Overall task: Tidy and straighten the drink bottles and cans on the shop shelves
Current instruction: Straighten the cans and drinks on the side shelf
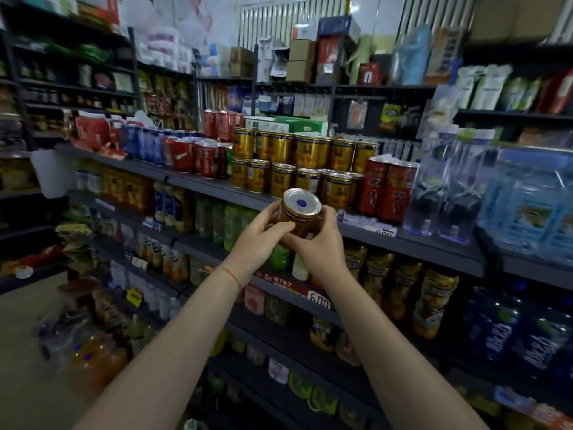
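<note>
1. One short gold metal can (300,212), silver lid up, held off the dark grey shelf (412,243), near its front edge.
2. Left hand (263,240) and right hand (319,246) both curl round the can.
3. Gold cans (297,164) stacked two tiers high on the shelf; two tall red cans (389,189) beside them.

Gold can (300,216) with silver top and blue dot; red cans (389,190); grey shelf (434,243).
</note>
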The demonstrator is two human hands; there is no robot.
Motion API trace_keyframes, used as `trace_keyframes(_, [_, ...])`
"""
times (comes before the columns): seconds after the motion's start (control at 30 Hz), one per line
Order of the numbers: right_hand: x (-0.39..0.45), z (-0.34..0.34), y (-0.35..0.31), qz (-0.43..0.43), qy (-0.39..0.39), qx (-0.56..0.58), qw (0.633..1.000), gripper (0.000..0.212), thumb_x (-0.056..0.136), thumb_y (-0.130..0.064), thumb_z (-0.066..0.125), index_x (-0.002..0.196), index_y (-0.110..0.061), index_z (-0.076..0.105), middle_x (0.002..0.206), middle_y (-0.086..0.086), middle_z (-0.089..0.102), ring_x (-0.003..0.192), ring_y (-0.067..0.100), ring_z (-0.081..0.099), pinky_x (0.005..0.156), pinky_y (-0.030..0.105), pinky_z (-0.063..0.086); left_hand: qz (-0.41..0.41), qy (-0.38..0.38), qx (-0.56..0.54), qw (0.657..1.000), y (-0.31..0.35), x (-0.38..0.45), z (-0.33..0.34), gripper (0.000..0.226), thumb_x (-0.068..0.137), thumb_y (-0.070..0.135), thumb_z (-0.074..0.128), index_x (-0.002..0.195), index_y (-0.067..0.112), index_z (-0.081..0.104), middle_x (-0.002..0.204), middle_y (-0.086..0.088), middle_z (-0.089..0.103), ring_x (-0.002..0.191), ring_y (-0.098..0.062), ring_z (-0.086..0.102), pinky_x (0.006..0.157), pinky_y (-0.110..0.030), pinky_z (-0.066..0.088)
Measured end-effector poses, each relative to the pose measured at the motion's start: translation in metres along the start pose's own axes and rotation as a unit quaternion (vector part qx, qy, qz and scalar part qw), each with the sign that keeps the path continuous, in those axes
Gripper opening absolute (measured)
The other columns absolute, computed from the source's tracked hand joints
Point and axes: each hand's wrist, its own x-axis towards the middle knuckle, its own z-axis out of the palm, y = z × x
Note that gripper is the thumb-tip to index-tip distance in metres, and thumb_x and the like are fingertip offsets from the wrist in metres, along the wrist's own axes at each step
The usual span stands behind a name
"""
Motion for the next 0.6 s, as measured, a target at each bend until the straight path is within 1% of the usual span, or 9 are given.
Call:
trace_keyframes(0.07, [0.011, 0.005, 0.0, 0.0, 0.02, -0.01, 1.0, 0.071, 0.071, -0.026, 0.088, 0.127, -0.026, 0.044, 0.118, -0.01, 0.062, 0.112, 0.01, 0.061, 0.093, 0.036, 0.055, 0.006, -0.022, 0.021, 1.0, 0.002, 0.015, -0.006, 0.048, 0.096, 0.024, 0.061, 0.14, 0.034, 0.047, 0.133, 0.011, 0.056, 0.126, -0.008, 0.05, 0.106, -0.03, 0.043])
trace_keyframes(0.1, [0.018, 0.005, -0.001, -0.003, 0.028, -0.013, 1.0, 0.071, 0.071, -0.025, 0.088, 0.127, -0.027, 0.045, 0.118, -0.01, 0.062, 0.113, 0.011, 0.061, 0.092, 0.034, 0.055, 0.008, -0.028, 0.03, 0.999, 0.004, 0.024, -0.007, 0.051, 0.095, 0.025, 0.062, 0.142, 0.033, 0.045, 0.134, 0.011, 0.056, 0.128, -0.009, 0.049, 0.11, -0.035, 0.041])
trace_keyframes(0.13, [0.026, 0.004, -0.003, -0.011, 0.034, -0.018, 0.999, 0.069, 0.072, -0.024, 0.088, 0.127, -0.027, 0.046, 0.119, -0.01, 0.063, 0.113, 0.01, 0.061, 0.091, 0.03, 0.055, 0.01, -0.03, 0.035, 0.999, 0.006, 0.033, -0.008, 0.053, 0.095, 0.026, 0.062, 0.144, 0.033, 0.043, 0.133, 0.012, 0.055, 0.128, -0.01, 0.049, 0.112, -0.036, 0.04])
trace_keyframes(0.2, [0.045, 0.002, -0.01, -0.029, 0.044, -0.039, 0.998, 0.066, 0.073, -0.02, 0.087, 0.124, -0.029, 0.047, 0.118, -0.01, 0.063, 0.109, 0.005, 0.06, 0.083, 0.015, 0.051, 0.02, -0.02, 0.042, 0.999, 0.008, 0.05, -0.009, 0.055, 0.095, 0.027, 0.062, 0.145, 0.033, 0.041, 0.131, 0.011, 0.053, 0.126, -0.01, 0.048, 0.11, -0.034, 0.04])
trace_keyframes(0.27, [0.064, -0.002, -0.015, -0.043, 0.062, -0.063, 0.995, 0.066, 0.072, -0.019, 0.087, 0.123, -0.03, 0.047, 0.116, -0.011, 0.061, 0.104, 0.002, 0.058, 0.078, 0.009, 0.044, 0.032, -0.015, 0.053, 0.998, 0.006, 0.066, -0.009, 0.053, 0.095, 0.029, 0.062, 0.144, 0.03, 0.043, 0.132, 0.009, 0.054, 0.125, -0.011, 0.049, 0.109, -0.034, 0.04])
trace_keyframes(0.37, [0.093, -0.012, -0.013, -0.047, 0.087, -0.084, 0.992, 0.068, 0.072, -0.018, 0.087, 0.124, -0.027, 0.046, 0.108, -0.014, 0.058, 0.101, 0.005, 0.056, 0.079, 0.014, 0.043, 0.041, -0.009, 0.098, 0.994, -0.003, 0.091, -0.007, 0.051, 0.093, 0.03, 0.062, 0.142, 0.025, 0.047, 0.138, 0.003, 0.055, 0.128, -0.014, 0.049, 0.109, -0.036, 0.041])
trace_keyframes(0.5, [0.137, -0.027, -0.008, -0.026, 0.117, -0.102, 0.988, 0.072, 0.072, -0.021, 0.087, 0.132, -0.022, 0.047, 0.11, -0.011, 0.058, 0.105, 0.01, 0.056, 0.081, 0.02, 0.042, 0.068, 0.008, 0.195, 0.978, -0.007, 0.127, -0.002, 0.048, 0.092, 0.027, 0.061, 0.138, 0.02, 0.052, 0.137, 0.0, 0.054, 0.126, -0.017, 0.05, 0.103, -0.031, 0.042])
trace_keyframes(0.53, [0.147, -0.03, -0.007, -0.024, 0.127, -0.107, 0.986, 0.073, 0.072, -0.023, 0.087, 0.132, -0.021, 0.047, 0.11, -0.011, 0.058, 0.105, 0.01, 0.056, 0.082, 0.021, 0.042, 0.073, 0.01, 0.225, 0.972, -0.005, 0.136, 0.001, 0.049, 0.091, 0.028, 0.061, 0.138, 0.02, 0.053, 0.138, 0.0, 0.053, 0.127, -0.018, 0.048, 0.104, -0.032, 0.041])
trace_keyframes(0.6, [0.17, -0.036, -0.003, -0.019, 0.139, -0.116, 0.983, 0.072, 0.072, -0.023, 0.088, 0.132, -0.02, 0.047, 0.11, -0.01, 0.058, 0.104, 0.01, 0.056, 0.082, 0.022, 0.041, 0.1, 0.02, 0.284, 0.954, -0.003, 0.157, 0.008, 0.054, 0.085, 0.034, 0.058, 0.137, 0.02, 0.054, 0.14, -0.001, 0.051, 0.131, -0.021, 0.045, 0.11, -0.041, 0.039])
